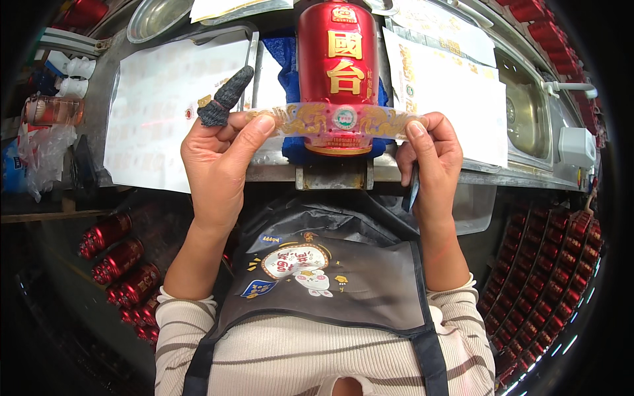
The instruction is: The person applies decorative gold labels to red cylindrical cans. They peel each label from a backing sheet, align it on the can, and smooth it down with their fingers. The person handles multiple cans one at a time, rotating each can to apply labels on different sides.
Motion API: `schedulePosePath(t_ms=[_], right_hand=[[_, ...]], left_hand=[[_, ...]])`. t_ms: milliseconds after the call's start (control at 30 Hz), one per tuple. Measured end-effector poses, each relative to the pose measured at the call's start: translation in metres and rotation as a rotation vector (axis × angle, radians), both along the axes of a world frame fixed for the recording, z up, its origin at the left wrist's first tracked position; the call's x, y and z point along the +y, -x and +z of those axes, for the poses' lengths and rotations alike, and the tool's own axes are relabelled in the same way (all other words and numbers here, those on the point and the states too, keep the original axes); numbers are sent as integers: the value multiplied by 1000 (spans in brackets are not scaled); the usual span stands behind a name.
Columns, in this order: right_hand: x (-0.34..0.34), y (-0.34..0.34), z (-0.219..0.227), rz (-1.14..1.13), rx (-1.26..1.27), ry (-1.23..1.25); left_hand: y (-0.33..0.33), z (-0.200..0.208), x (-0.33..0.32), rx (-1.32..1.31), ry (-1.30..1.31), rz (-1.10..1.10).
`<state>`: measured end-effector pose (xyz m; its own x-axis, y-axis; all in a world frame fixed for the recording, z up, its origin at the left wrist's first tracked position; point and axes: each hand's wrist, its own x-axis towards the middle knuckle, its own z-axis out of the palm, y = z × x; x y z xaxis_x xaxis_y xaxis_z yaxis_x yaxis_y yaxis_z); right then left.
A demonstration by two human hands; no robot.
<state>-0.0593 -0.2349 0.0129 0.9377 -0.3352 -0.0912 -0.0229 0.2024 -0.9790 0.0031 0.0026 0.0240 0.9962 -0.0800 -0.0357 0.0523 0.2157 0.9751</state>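
Observation:
A shiny red bottle with gold characters lies on a blue cloth at the bench's front edge. Across its lower part stretches a clear decal strip with gold patterns and a round green-and-white emblem. My left hand pinches the strip's left end between thumb and fingers. On that hand's index finger sits a dark grey cloth wrap, pointing up. My right hand pinches the right end. Tucked under its fingers is a thin bluish flat tool, mostly hidden.
White decal sheets lie left and right of the bottle. A metal bowl stands at the back left, a sink at the right. Red bottles are stacked below the bench, left and right.

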Motion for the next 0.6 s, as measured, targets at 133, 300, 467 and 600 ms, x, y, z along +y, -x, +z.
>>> schedulePosePath(t_ms=[133, 300, 467, 600], right_hand=[[-1, -1, -1, 1, -3, -9], [-2, -1, -3, 6, 4, -12], [-2, -1, -3, 7, 10, -19], [-1, -1, -3, 6, 13, -25]], left_hand=[[0, 2, -1, 7, -27, -6], [-1, -3, 0, 18, 6, 1], [-2, -3, 0, 23, 14, 3], [-2, -2, -1, 23, 9, 9]])
